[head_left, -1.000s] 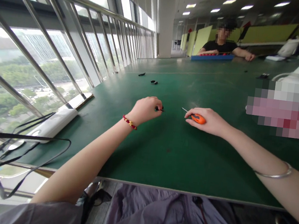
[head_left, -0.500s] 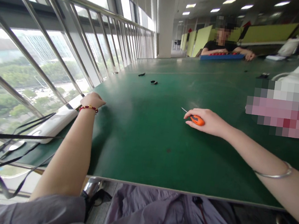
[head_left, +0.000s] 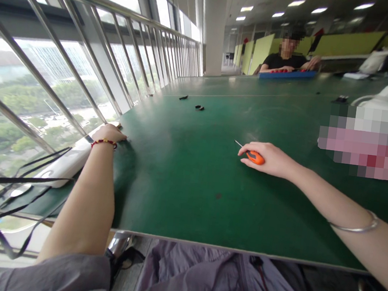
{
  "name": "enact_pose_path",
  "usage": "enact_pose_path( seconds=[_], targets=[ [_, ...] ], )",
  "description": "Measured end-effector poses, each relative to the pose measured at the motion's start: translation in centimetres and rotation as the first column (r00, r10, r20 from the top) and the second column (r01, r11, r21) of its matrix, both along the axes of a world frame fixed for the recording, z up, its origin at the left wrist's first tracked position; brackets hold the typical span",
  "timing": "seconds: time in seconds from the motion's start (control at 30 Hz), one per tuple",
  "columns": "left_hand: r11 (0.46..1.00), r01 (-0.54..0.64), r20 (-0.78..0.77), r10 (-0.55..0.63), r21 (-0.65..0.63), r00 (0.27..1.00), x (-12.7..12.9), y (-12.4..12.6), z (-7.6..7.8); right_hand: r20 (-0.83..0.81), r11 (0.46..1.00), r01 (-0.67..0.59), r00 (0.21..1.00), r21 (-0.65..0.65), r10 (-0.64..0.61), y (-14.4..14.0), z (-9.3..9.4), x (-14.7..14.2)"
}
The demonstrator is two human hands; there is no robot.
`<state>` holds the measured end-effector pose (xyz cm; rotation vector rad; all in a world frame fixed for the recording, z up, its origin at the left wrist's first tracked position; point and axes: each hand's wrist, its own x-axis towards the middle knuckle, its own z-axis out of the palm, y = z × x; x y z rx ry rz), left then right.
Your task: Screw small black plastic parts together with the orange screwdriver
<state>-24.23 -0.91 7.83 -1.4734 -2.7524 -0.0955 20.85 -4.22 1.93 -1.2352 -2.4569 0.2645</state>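
Observation:
My right hand is closed around the orange and dark handle of a small screwdriver. Its thin metal shaft points away to the upper left, just over the green tabletop. At the table's left side, beside a long white object, my left hand has its fingers drawn together and pointing right. A tiny tip shows at those fingertips, but I cannot make out what it is.
Small black pieces lie farther up the table. Black straps hang by the metal railing on the left. Across the table a person handles red items in a blue tray. Blurred pink and white things are at right.
My left hand has shifted slightly left, and a tiny tip now shows at its fingers. My right hand stays put with the screwdriver. The person opposite has moved a hand over the blue tray.

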Motion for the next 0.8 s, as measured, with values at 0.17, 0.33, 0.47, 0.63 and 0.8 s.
enact_pose_path(
  seconds=[0.17,0.33,0.47,0.63,0.8],
  targets=[
    [0.999,-0.006,0.025,0.005,0.054,1.000,-0.7,-0.7,0.4,0.005,1.000,-0.009,1.000,0.014,0.009,0.0,0.0,0.0],
    [0.994,-0.027,0.035,0.024,0.106,0.999,-1.4,-0.9,0.3,0.009,1.000,-0.006,1.000,0.006,0.006,0.0,0.0,0.0],
    [0.994,-0.024,0.047,0.019,0.107,0.999,-1.7,-0.9,0.2,0.016,1.000,-0.006,1.000,0.003,0.006,0.0,0.0,0.0],
    [0.996,-0.019,0.075,0.013,0.089,0.997,-2.2,-0.7,-0.1,0.018,1.000,-0.010,1.000,0.025,0.009,0.0,-0.1,0.0],
    [0.996,-0.023,0.089,0.015,0.087,0.996,-2.3,-0.6,-0.2,0.017,1.000,-0.015,1.000,0.024,0.015,0.1,-0.1,0.1]
  ],
)
